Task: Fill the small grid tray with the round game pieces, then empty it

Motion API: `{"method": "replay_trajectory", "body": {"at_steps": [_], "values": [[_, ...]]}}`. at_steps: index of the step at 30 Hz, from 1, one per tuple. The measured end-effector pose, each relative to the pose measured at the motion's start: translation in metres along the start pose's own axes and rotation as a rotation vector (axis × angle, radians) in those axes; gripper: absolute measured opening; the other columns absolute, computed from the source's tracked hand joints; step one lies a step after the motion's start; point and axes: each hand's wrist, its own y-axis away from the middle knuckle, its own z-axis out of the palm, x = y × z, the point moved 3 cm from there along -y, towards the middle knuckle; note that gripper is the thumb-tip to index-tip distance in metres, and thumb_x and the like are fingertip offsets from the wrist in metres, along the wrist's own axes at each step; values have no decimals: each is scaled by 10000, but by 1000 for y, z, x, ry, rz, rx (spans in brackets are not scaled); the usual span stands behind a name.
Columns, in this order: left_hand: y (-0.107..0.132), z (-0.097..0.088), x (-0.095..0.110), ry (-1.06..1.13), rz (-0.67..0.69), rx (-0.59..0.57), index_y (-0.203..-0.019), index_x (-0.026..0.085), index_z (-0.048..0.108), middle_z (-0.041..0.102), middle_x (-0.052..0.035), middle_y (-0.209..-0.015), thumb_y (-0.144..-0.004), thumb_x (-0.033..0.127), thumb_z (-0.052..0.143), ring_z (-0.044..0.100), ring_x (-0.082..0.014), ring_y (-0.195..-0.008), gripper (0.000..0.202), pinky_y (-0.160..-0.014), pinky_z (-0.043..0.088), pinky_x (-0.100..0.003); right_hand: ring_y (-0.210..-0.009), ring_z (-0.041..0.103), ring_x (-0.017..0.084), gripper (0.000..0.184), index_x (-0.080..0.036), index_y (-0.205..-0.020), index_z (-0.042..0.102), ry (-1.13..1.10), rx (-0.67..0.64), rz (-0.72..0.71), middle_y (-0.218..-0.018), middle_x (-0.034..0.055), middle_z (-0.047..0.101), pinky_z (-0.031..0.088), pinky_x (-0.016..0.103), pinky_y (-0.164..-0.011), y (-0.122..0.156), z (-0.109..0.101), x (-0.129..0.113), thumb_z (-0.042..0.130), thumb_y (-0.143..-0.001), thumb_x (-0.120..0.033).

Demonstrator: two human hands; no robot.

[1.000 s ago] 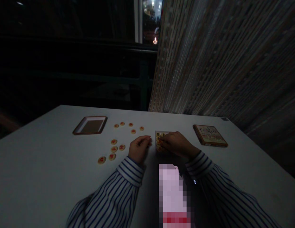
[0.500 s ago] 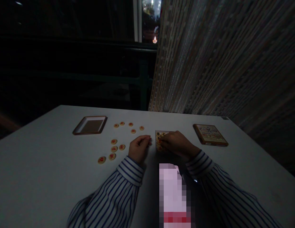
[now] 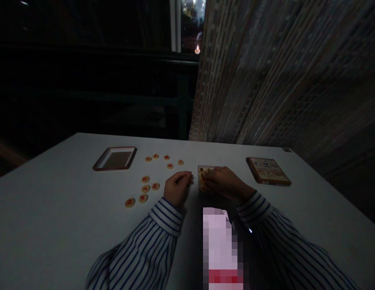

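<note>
On a white table [image 3: 54, 225] in dim light, my left hand [image 3: 176, 188] rests with its fingers curled; what they hold is hidden. My right hand [image 3: 225, 183] lies over a small tray of round pieces [image 3: 203, 171], fingertips pinched on the pieces inside it. Several cream discs with red marks [image 3: 145, 188] lie loose on the table left of my left hand, and more discs [image 3: 166, 158] sit further back.
An empty shallow box half with a dark rim [image 3: 115, 158] stands at the back left. A printed box lid [image 3: 268, 170] lies at the right. A woven blind [image 3: 280, 72] hangs behind the table. A blurred patch covers the near middle.
</note>
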Motion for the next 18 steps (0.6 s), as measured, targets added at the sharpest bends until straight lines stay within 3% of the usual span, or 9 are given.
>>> {"method": "replay_trajectory", "body": {"at_steps": [18], "values": [[1, 1, 0, -8, -4, -10, -744, 124, 666, 669, -48, -673, -615, 378, 668, 595, -136, -618, 285, -621, 456, -257, -782, 565, 156, 266, -203, -804, 630, -4, -12, -7, -828, 37, 656, 301, 257, -650, 2, -5, -1, 401, -866, -323]]}}
